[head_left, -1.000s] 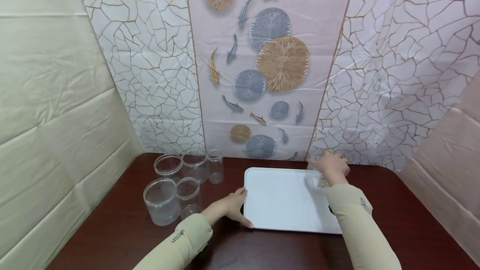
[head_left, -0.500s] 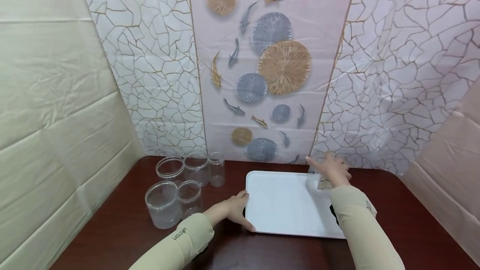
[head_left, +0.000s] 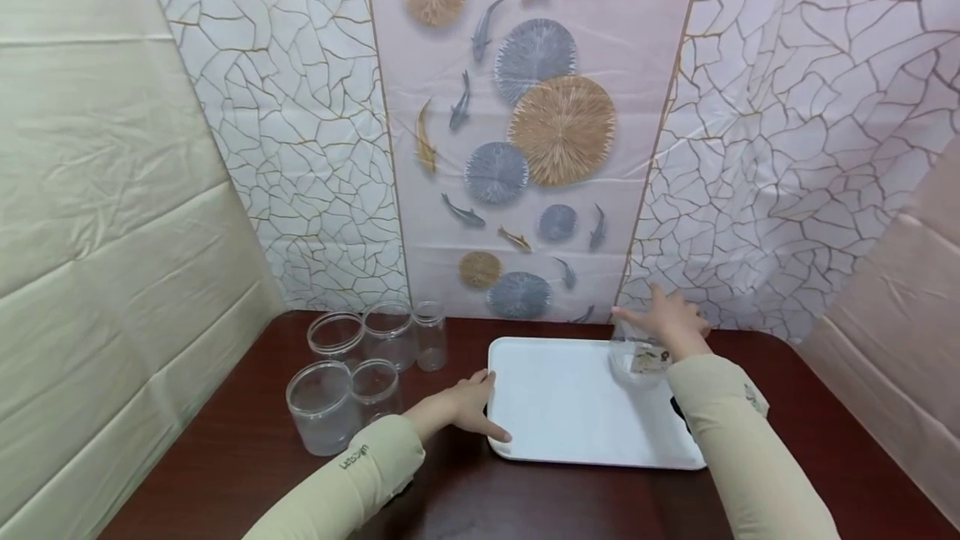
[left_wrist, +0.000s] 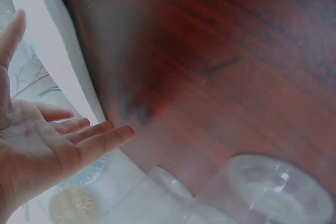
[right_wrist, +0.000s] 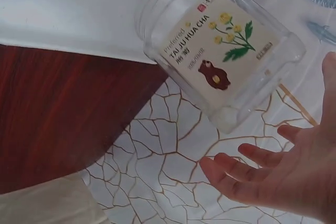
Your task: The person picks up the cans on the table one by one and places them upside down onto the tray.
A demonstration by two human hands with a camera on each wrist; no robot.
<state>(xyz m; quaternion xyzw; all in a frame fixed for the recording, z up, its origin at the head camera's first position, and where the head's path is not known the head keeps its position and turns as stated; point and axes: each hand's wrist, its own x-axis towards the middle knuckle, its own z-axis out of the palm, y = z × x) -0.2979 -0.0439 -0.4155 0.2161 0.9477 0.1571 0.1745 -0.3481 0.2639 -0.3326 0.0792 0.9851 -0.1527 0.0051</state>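
A clear plastic jar [head_left: 634, 359] with a tea label [right_wrist: 212, 51] showing yellow flowers and a brown bear stands at the back right corner of a white tray [head_left: 573, 407]. In the right wrist view its ringed end is at the tray. My right hand [head_left: 671, 321] hovers just above and behind the jar, fingers spread, holding nothing; the right wrist view shows a gap between fingers and jar. Along the tray's left edge lies my left hand [head_left: 468, 405], fingers extended and thumb over the front left corner. Its palm is bare in the left wrist view.
Several clear round containers stand grouped on the dark red table [head_left: 442, 498] to the left, among them a wide tub [head_left: 322, 419] and a slim cylinder [head_left: 431, 340]. A patterned cloth [head_left: 517, 148] hangs behind the table, and beige cloth [head_left: 127, 190] covers the left side.
My right hand has spread its fingers and moved up from the jar, baring more of its label. The left thumb has shifted from the tray's front edge to over its corner.
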